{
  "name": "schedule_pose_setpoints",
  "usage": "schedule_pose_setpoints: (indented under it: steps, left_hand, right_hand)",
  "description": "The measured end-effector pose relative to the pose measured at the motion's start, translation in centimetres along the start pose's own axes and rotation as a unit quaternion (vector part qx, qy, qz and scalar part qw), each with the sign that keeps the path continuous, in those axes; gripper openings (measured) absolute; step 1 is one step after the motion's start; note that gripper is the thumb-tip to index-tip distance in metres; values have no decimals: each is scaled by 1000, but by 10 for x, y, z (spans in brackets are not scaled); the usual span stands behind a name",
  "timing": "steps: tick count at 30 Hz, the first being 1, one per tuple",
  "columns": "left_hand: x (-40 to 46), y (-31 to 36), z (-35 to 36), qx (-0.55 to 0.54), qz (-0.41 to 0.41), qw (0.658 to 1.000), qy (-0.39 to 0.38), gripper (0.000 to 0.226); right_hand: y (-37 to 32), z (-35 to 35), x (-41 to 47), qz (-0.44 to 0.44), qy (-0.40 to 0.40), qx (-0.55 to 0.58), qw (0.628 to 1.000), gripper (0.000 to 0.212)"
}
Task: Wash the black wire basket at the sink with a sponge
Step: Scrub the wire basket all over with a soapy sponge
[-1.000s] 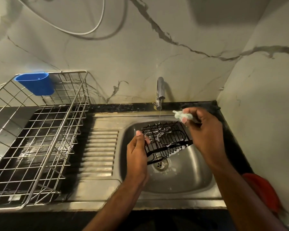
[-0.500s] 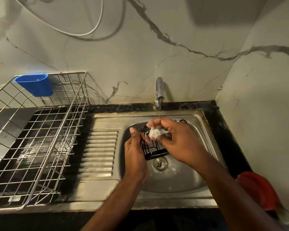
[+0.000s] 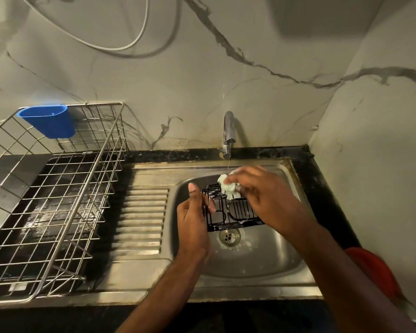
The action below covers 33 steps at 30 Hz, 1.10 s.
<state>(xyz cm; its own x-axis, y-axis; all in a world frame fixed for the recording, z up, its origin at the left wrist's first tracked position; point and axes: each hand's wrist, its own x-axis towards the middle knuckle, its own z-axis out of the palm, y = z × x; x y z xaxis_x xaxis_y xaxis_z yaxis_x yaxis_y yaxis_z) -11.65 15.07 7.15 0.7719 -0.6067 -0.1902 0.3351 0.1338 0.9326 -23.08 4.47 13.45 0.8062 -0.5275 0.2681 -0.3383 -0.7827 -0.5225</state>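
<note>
Black wire basket [image 3: 231, 212] between both hands' fingers [image 3: 203, 200]

the right hand [image 3: 269, 200] came down from beside the tap, where it had held the sponge [image 3: 227, 187] clear, and pressed it on the black wire basket [image 3: 233, 212]'s far edge. the left hand [image 3: 193, 219] turned the basket more upright.

basket right side: the black wire basket [image 3: 228, 212] is covered there by the right hand [image 3: 267, 198]
sponge: only a pale bit of the sponge [image 3: 227, 187] is seen, rest is buried under the fingers
dish rack: the dish rack [image 3: 46, 200] gets cut off at the left edge
red thing: the red object [image 3: 375, 272] is half blocked by the forearm, can't be identified
</note>
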Motion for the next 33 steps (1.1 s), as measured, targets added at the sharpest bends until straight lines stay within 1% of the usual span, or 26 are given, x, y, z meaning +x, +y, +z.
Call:
schedule_pose_setpoints:
  steps: [3, 6, 10, 13, 15, 18, 20, 22, 24, 27, 29, 31, 33]
  left_hand:
    - [-1, 3, 1, -20, -7, 999, 24, 46]
    - [1, 7, -1, -47, -12, 999, 17, 49]
    - [0, 4, 0, -40, -19, 999, 24, 42]
    - [5, 4, -2, -27, -13, 999, 14, 49]
    - [8, 4, -5, -12, -5, 1000, -5, 60]
    - [8, 2, -6, 29, 5, 999, -32, 77]
    - [4, 3, -3, 43, 23, 998, -47, 84]
    - [0, 4, 0, 31, 25, 997, -59, 81]
    - [-2, 4, 1, 21, 26, 997, -72, 78]
    - [-3, 7, 3, 58, 52, 993, -89, 89]
    - [-4, 8, 3, 59, 67, 991, -97, 94]
    - [0, 6, 0, 34, 56, 994, -92, 100]
    - [3, 5, -4, 0, 28, 996, -82, 98]
  right_hand:
    - [9, -6, -3, 44, 37, -24, 998, 36]
    - [32, -9, -9, 82, 107, -39, 990, 38]
    - [47, -7, -12, 110, 122, -73, 984, 38]
    - [41, -5, -12, 96, 140, -63, 983, 36]
    - [28, -4, -11, 70, 118, -37, 990, 37]
    - [0, 1, -9, 15, 27, -19, 999, 40]
    - [-16, 2, -8, -24, -9, 19, 999, 42]
    - [-27, 6, -6, -46, -41, 40, 997, 42]
    - [-32, 10, -2, -62, -49, 2, 997, 43]
    - [-22, 11, 6, -38, 5, -72, 997, 48]
    - [-17, 7, 6, -42, 14, -83, 996, 48]
    - [-19, 2, 0, -83, -45, -74, 993, 44]
    - [-19, -2, -6, -102, -106, -55, 988, 46]
